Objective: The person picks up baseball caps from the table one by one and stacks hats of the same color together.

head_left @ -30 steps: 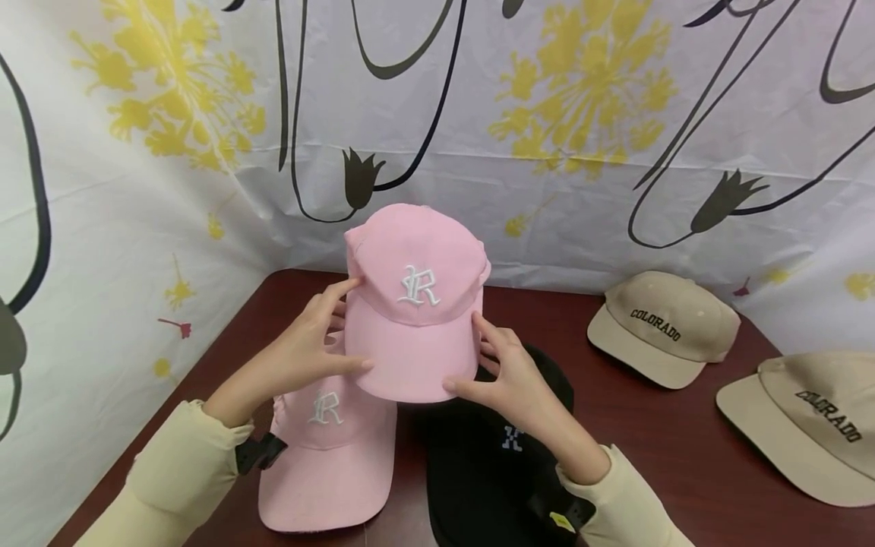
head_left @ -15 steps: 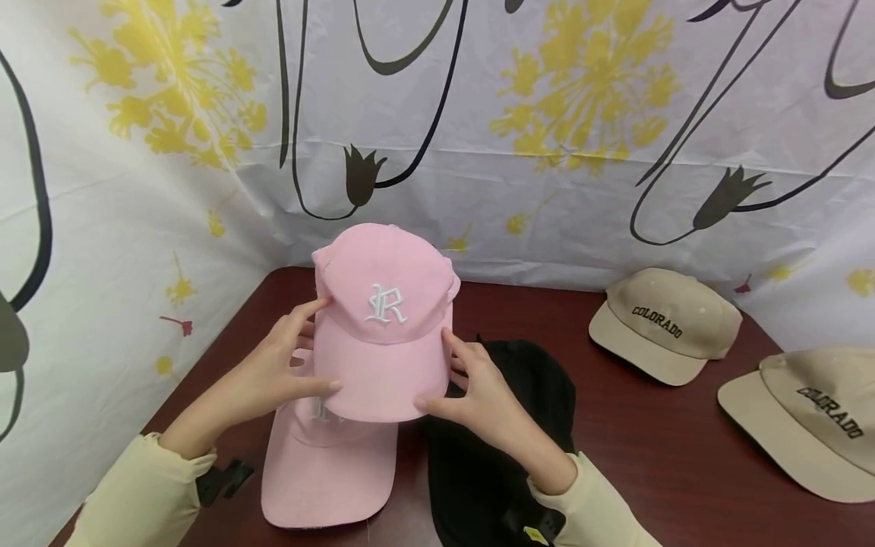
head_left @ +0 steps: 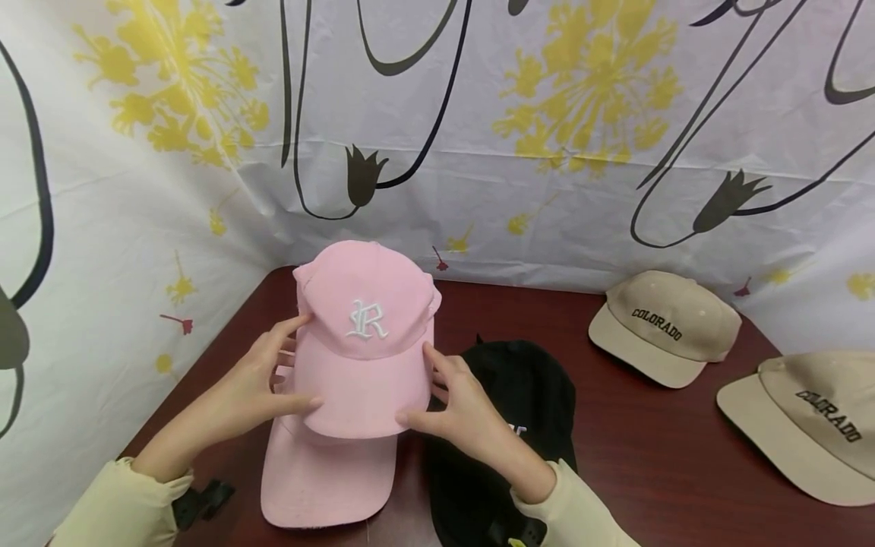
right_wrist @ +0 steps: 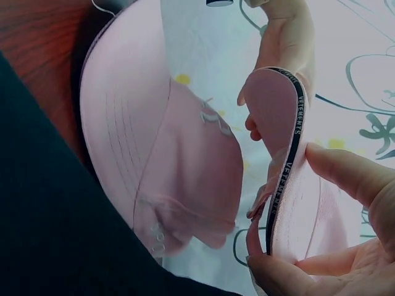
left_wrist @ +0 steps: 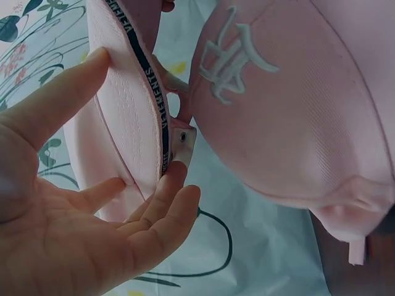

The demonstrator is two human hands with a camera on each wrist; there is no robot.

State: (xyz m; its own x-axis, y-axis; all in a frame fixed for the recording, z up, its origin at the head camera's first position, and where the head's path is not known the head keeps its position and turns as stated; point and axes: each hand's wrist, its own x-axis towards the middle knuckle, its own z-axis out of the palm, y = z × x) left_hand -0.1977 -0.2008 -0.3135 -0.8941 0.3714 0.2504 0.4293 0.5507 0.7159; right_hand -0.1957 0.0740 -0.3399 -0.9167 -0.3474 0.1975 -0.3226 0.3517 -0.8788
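Note:
Both hands hold a pink baseball cap (head_left: pixel 362 384) with a white embroidered letter R, its brim toward me. At its left side, my left hand (head_left: pixel 254 387) has the thumb on the brim and the fingers at the edge and crown. My right hand (head_left: pixel 468 403) grips the opposite side likewise, thumb near the brim's front. Black trim lettered VETEMENTS shows along the held cap's edge (left_wrist: pixel 139 58). Below it on the table lies a second pink cap (head_left: pixel 331 486), its crown mostly covered by the held one in the head view. The right wrist view shows this lower cap (right_wrist: pixel 123 117) apart from the held one.
A black cap (head_left: pixel 522 380) lies under and beside my right forearm. Two beige COLORADO caps, one farther back (head_left: pixel 673 319) and one nearer (head_left: pixel 813 425), sit at the right. A patterned white cloth (head_left: pixel 437 152) hangs behind the dark red table (head_left: pixel 642 456).
Both hands have carried the held pink cap left and down, so it now overlaps the crown of the lower pink cap. The black cap shows more. The beige caps stay put.

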